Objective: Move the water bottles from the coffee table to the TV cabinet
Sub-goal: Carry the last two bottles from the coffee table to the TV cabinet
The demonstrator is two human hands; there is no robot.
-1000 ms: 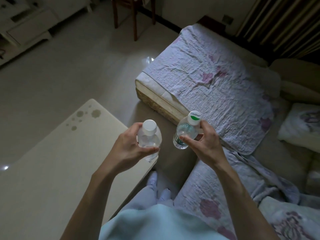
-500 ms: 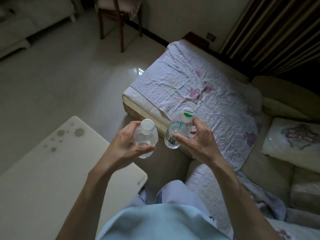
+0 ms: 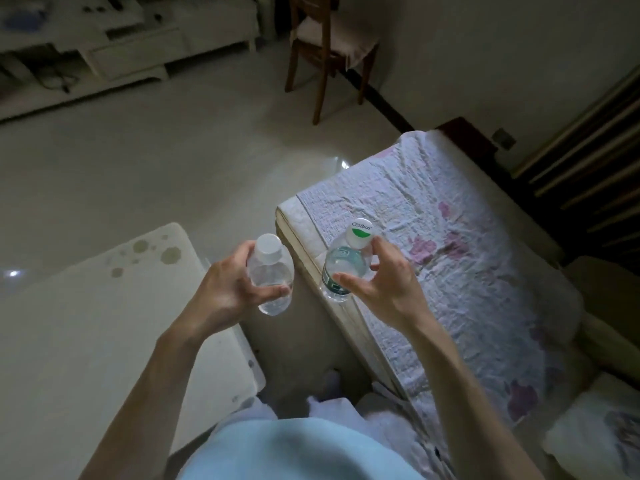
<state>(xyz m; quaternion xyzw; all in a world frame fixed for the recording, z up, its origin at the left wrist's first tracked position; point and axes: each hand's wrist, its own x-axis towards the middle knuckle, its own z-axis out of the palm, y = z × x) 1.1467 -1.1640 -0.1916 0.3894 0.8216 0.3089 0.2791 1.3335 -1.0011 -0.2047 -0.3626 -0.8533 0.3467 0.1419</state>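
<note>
Fingers (image 3: 349,280) still grip bottles (image 3: 272,271); TV cabinet (image 3: 138,53) looms larger.

Pale blue top (image 3: 294,452) over lighter trousers (image 3: 332,408) — forearms bare, pale footwear (image 3: 330,379) below.

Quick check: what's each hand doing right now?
Left hand: holding the plain-cap bottle.
Right hand: holding the green-cap bottle.

The person is rising, and the view is lifting toward the far side of the room. The cabinet (image 3: 138,53) is coming into sight across the floor, and the chair (image 3: 329,39) is showing more fully. The left grip (image 3: 228,292) is carrying its bottle (image 3: 272,275) out past the bench (image 3: 86,341) edge.
</note>
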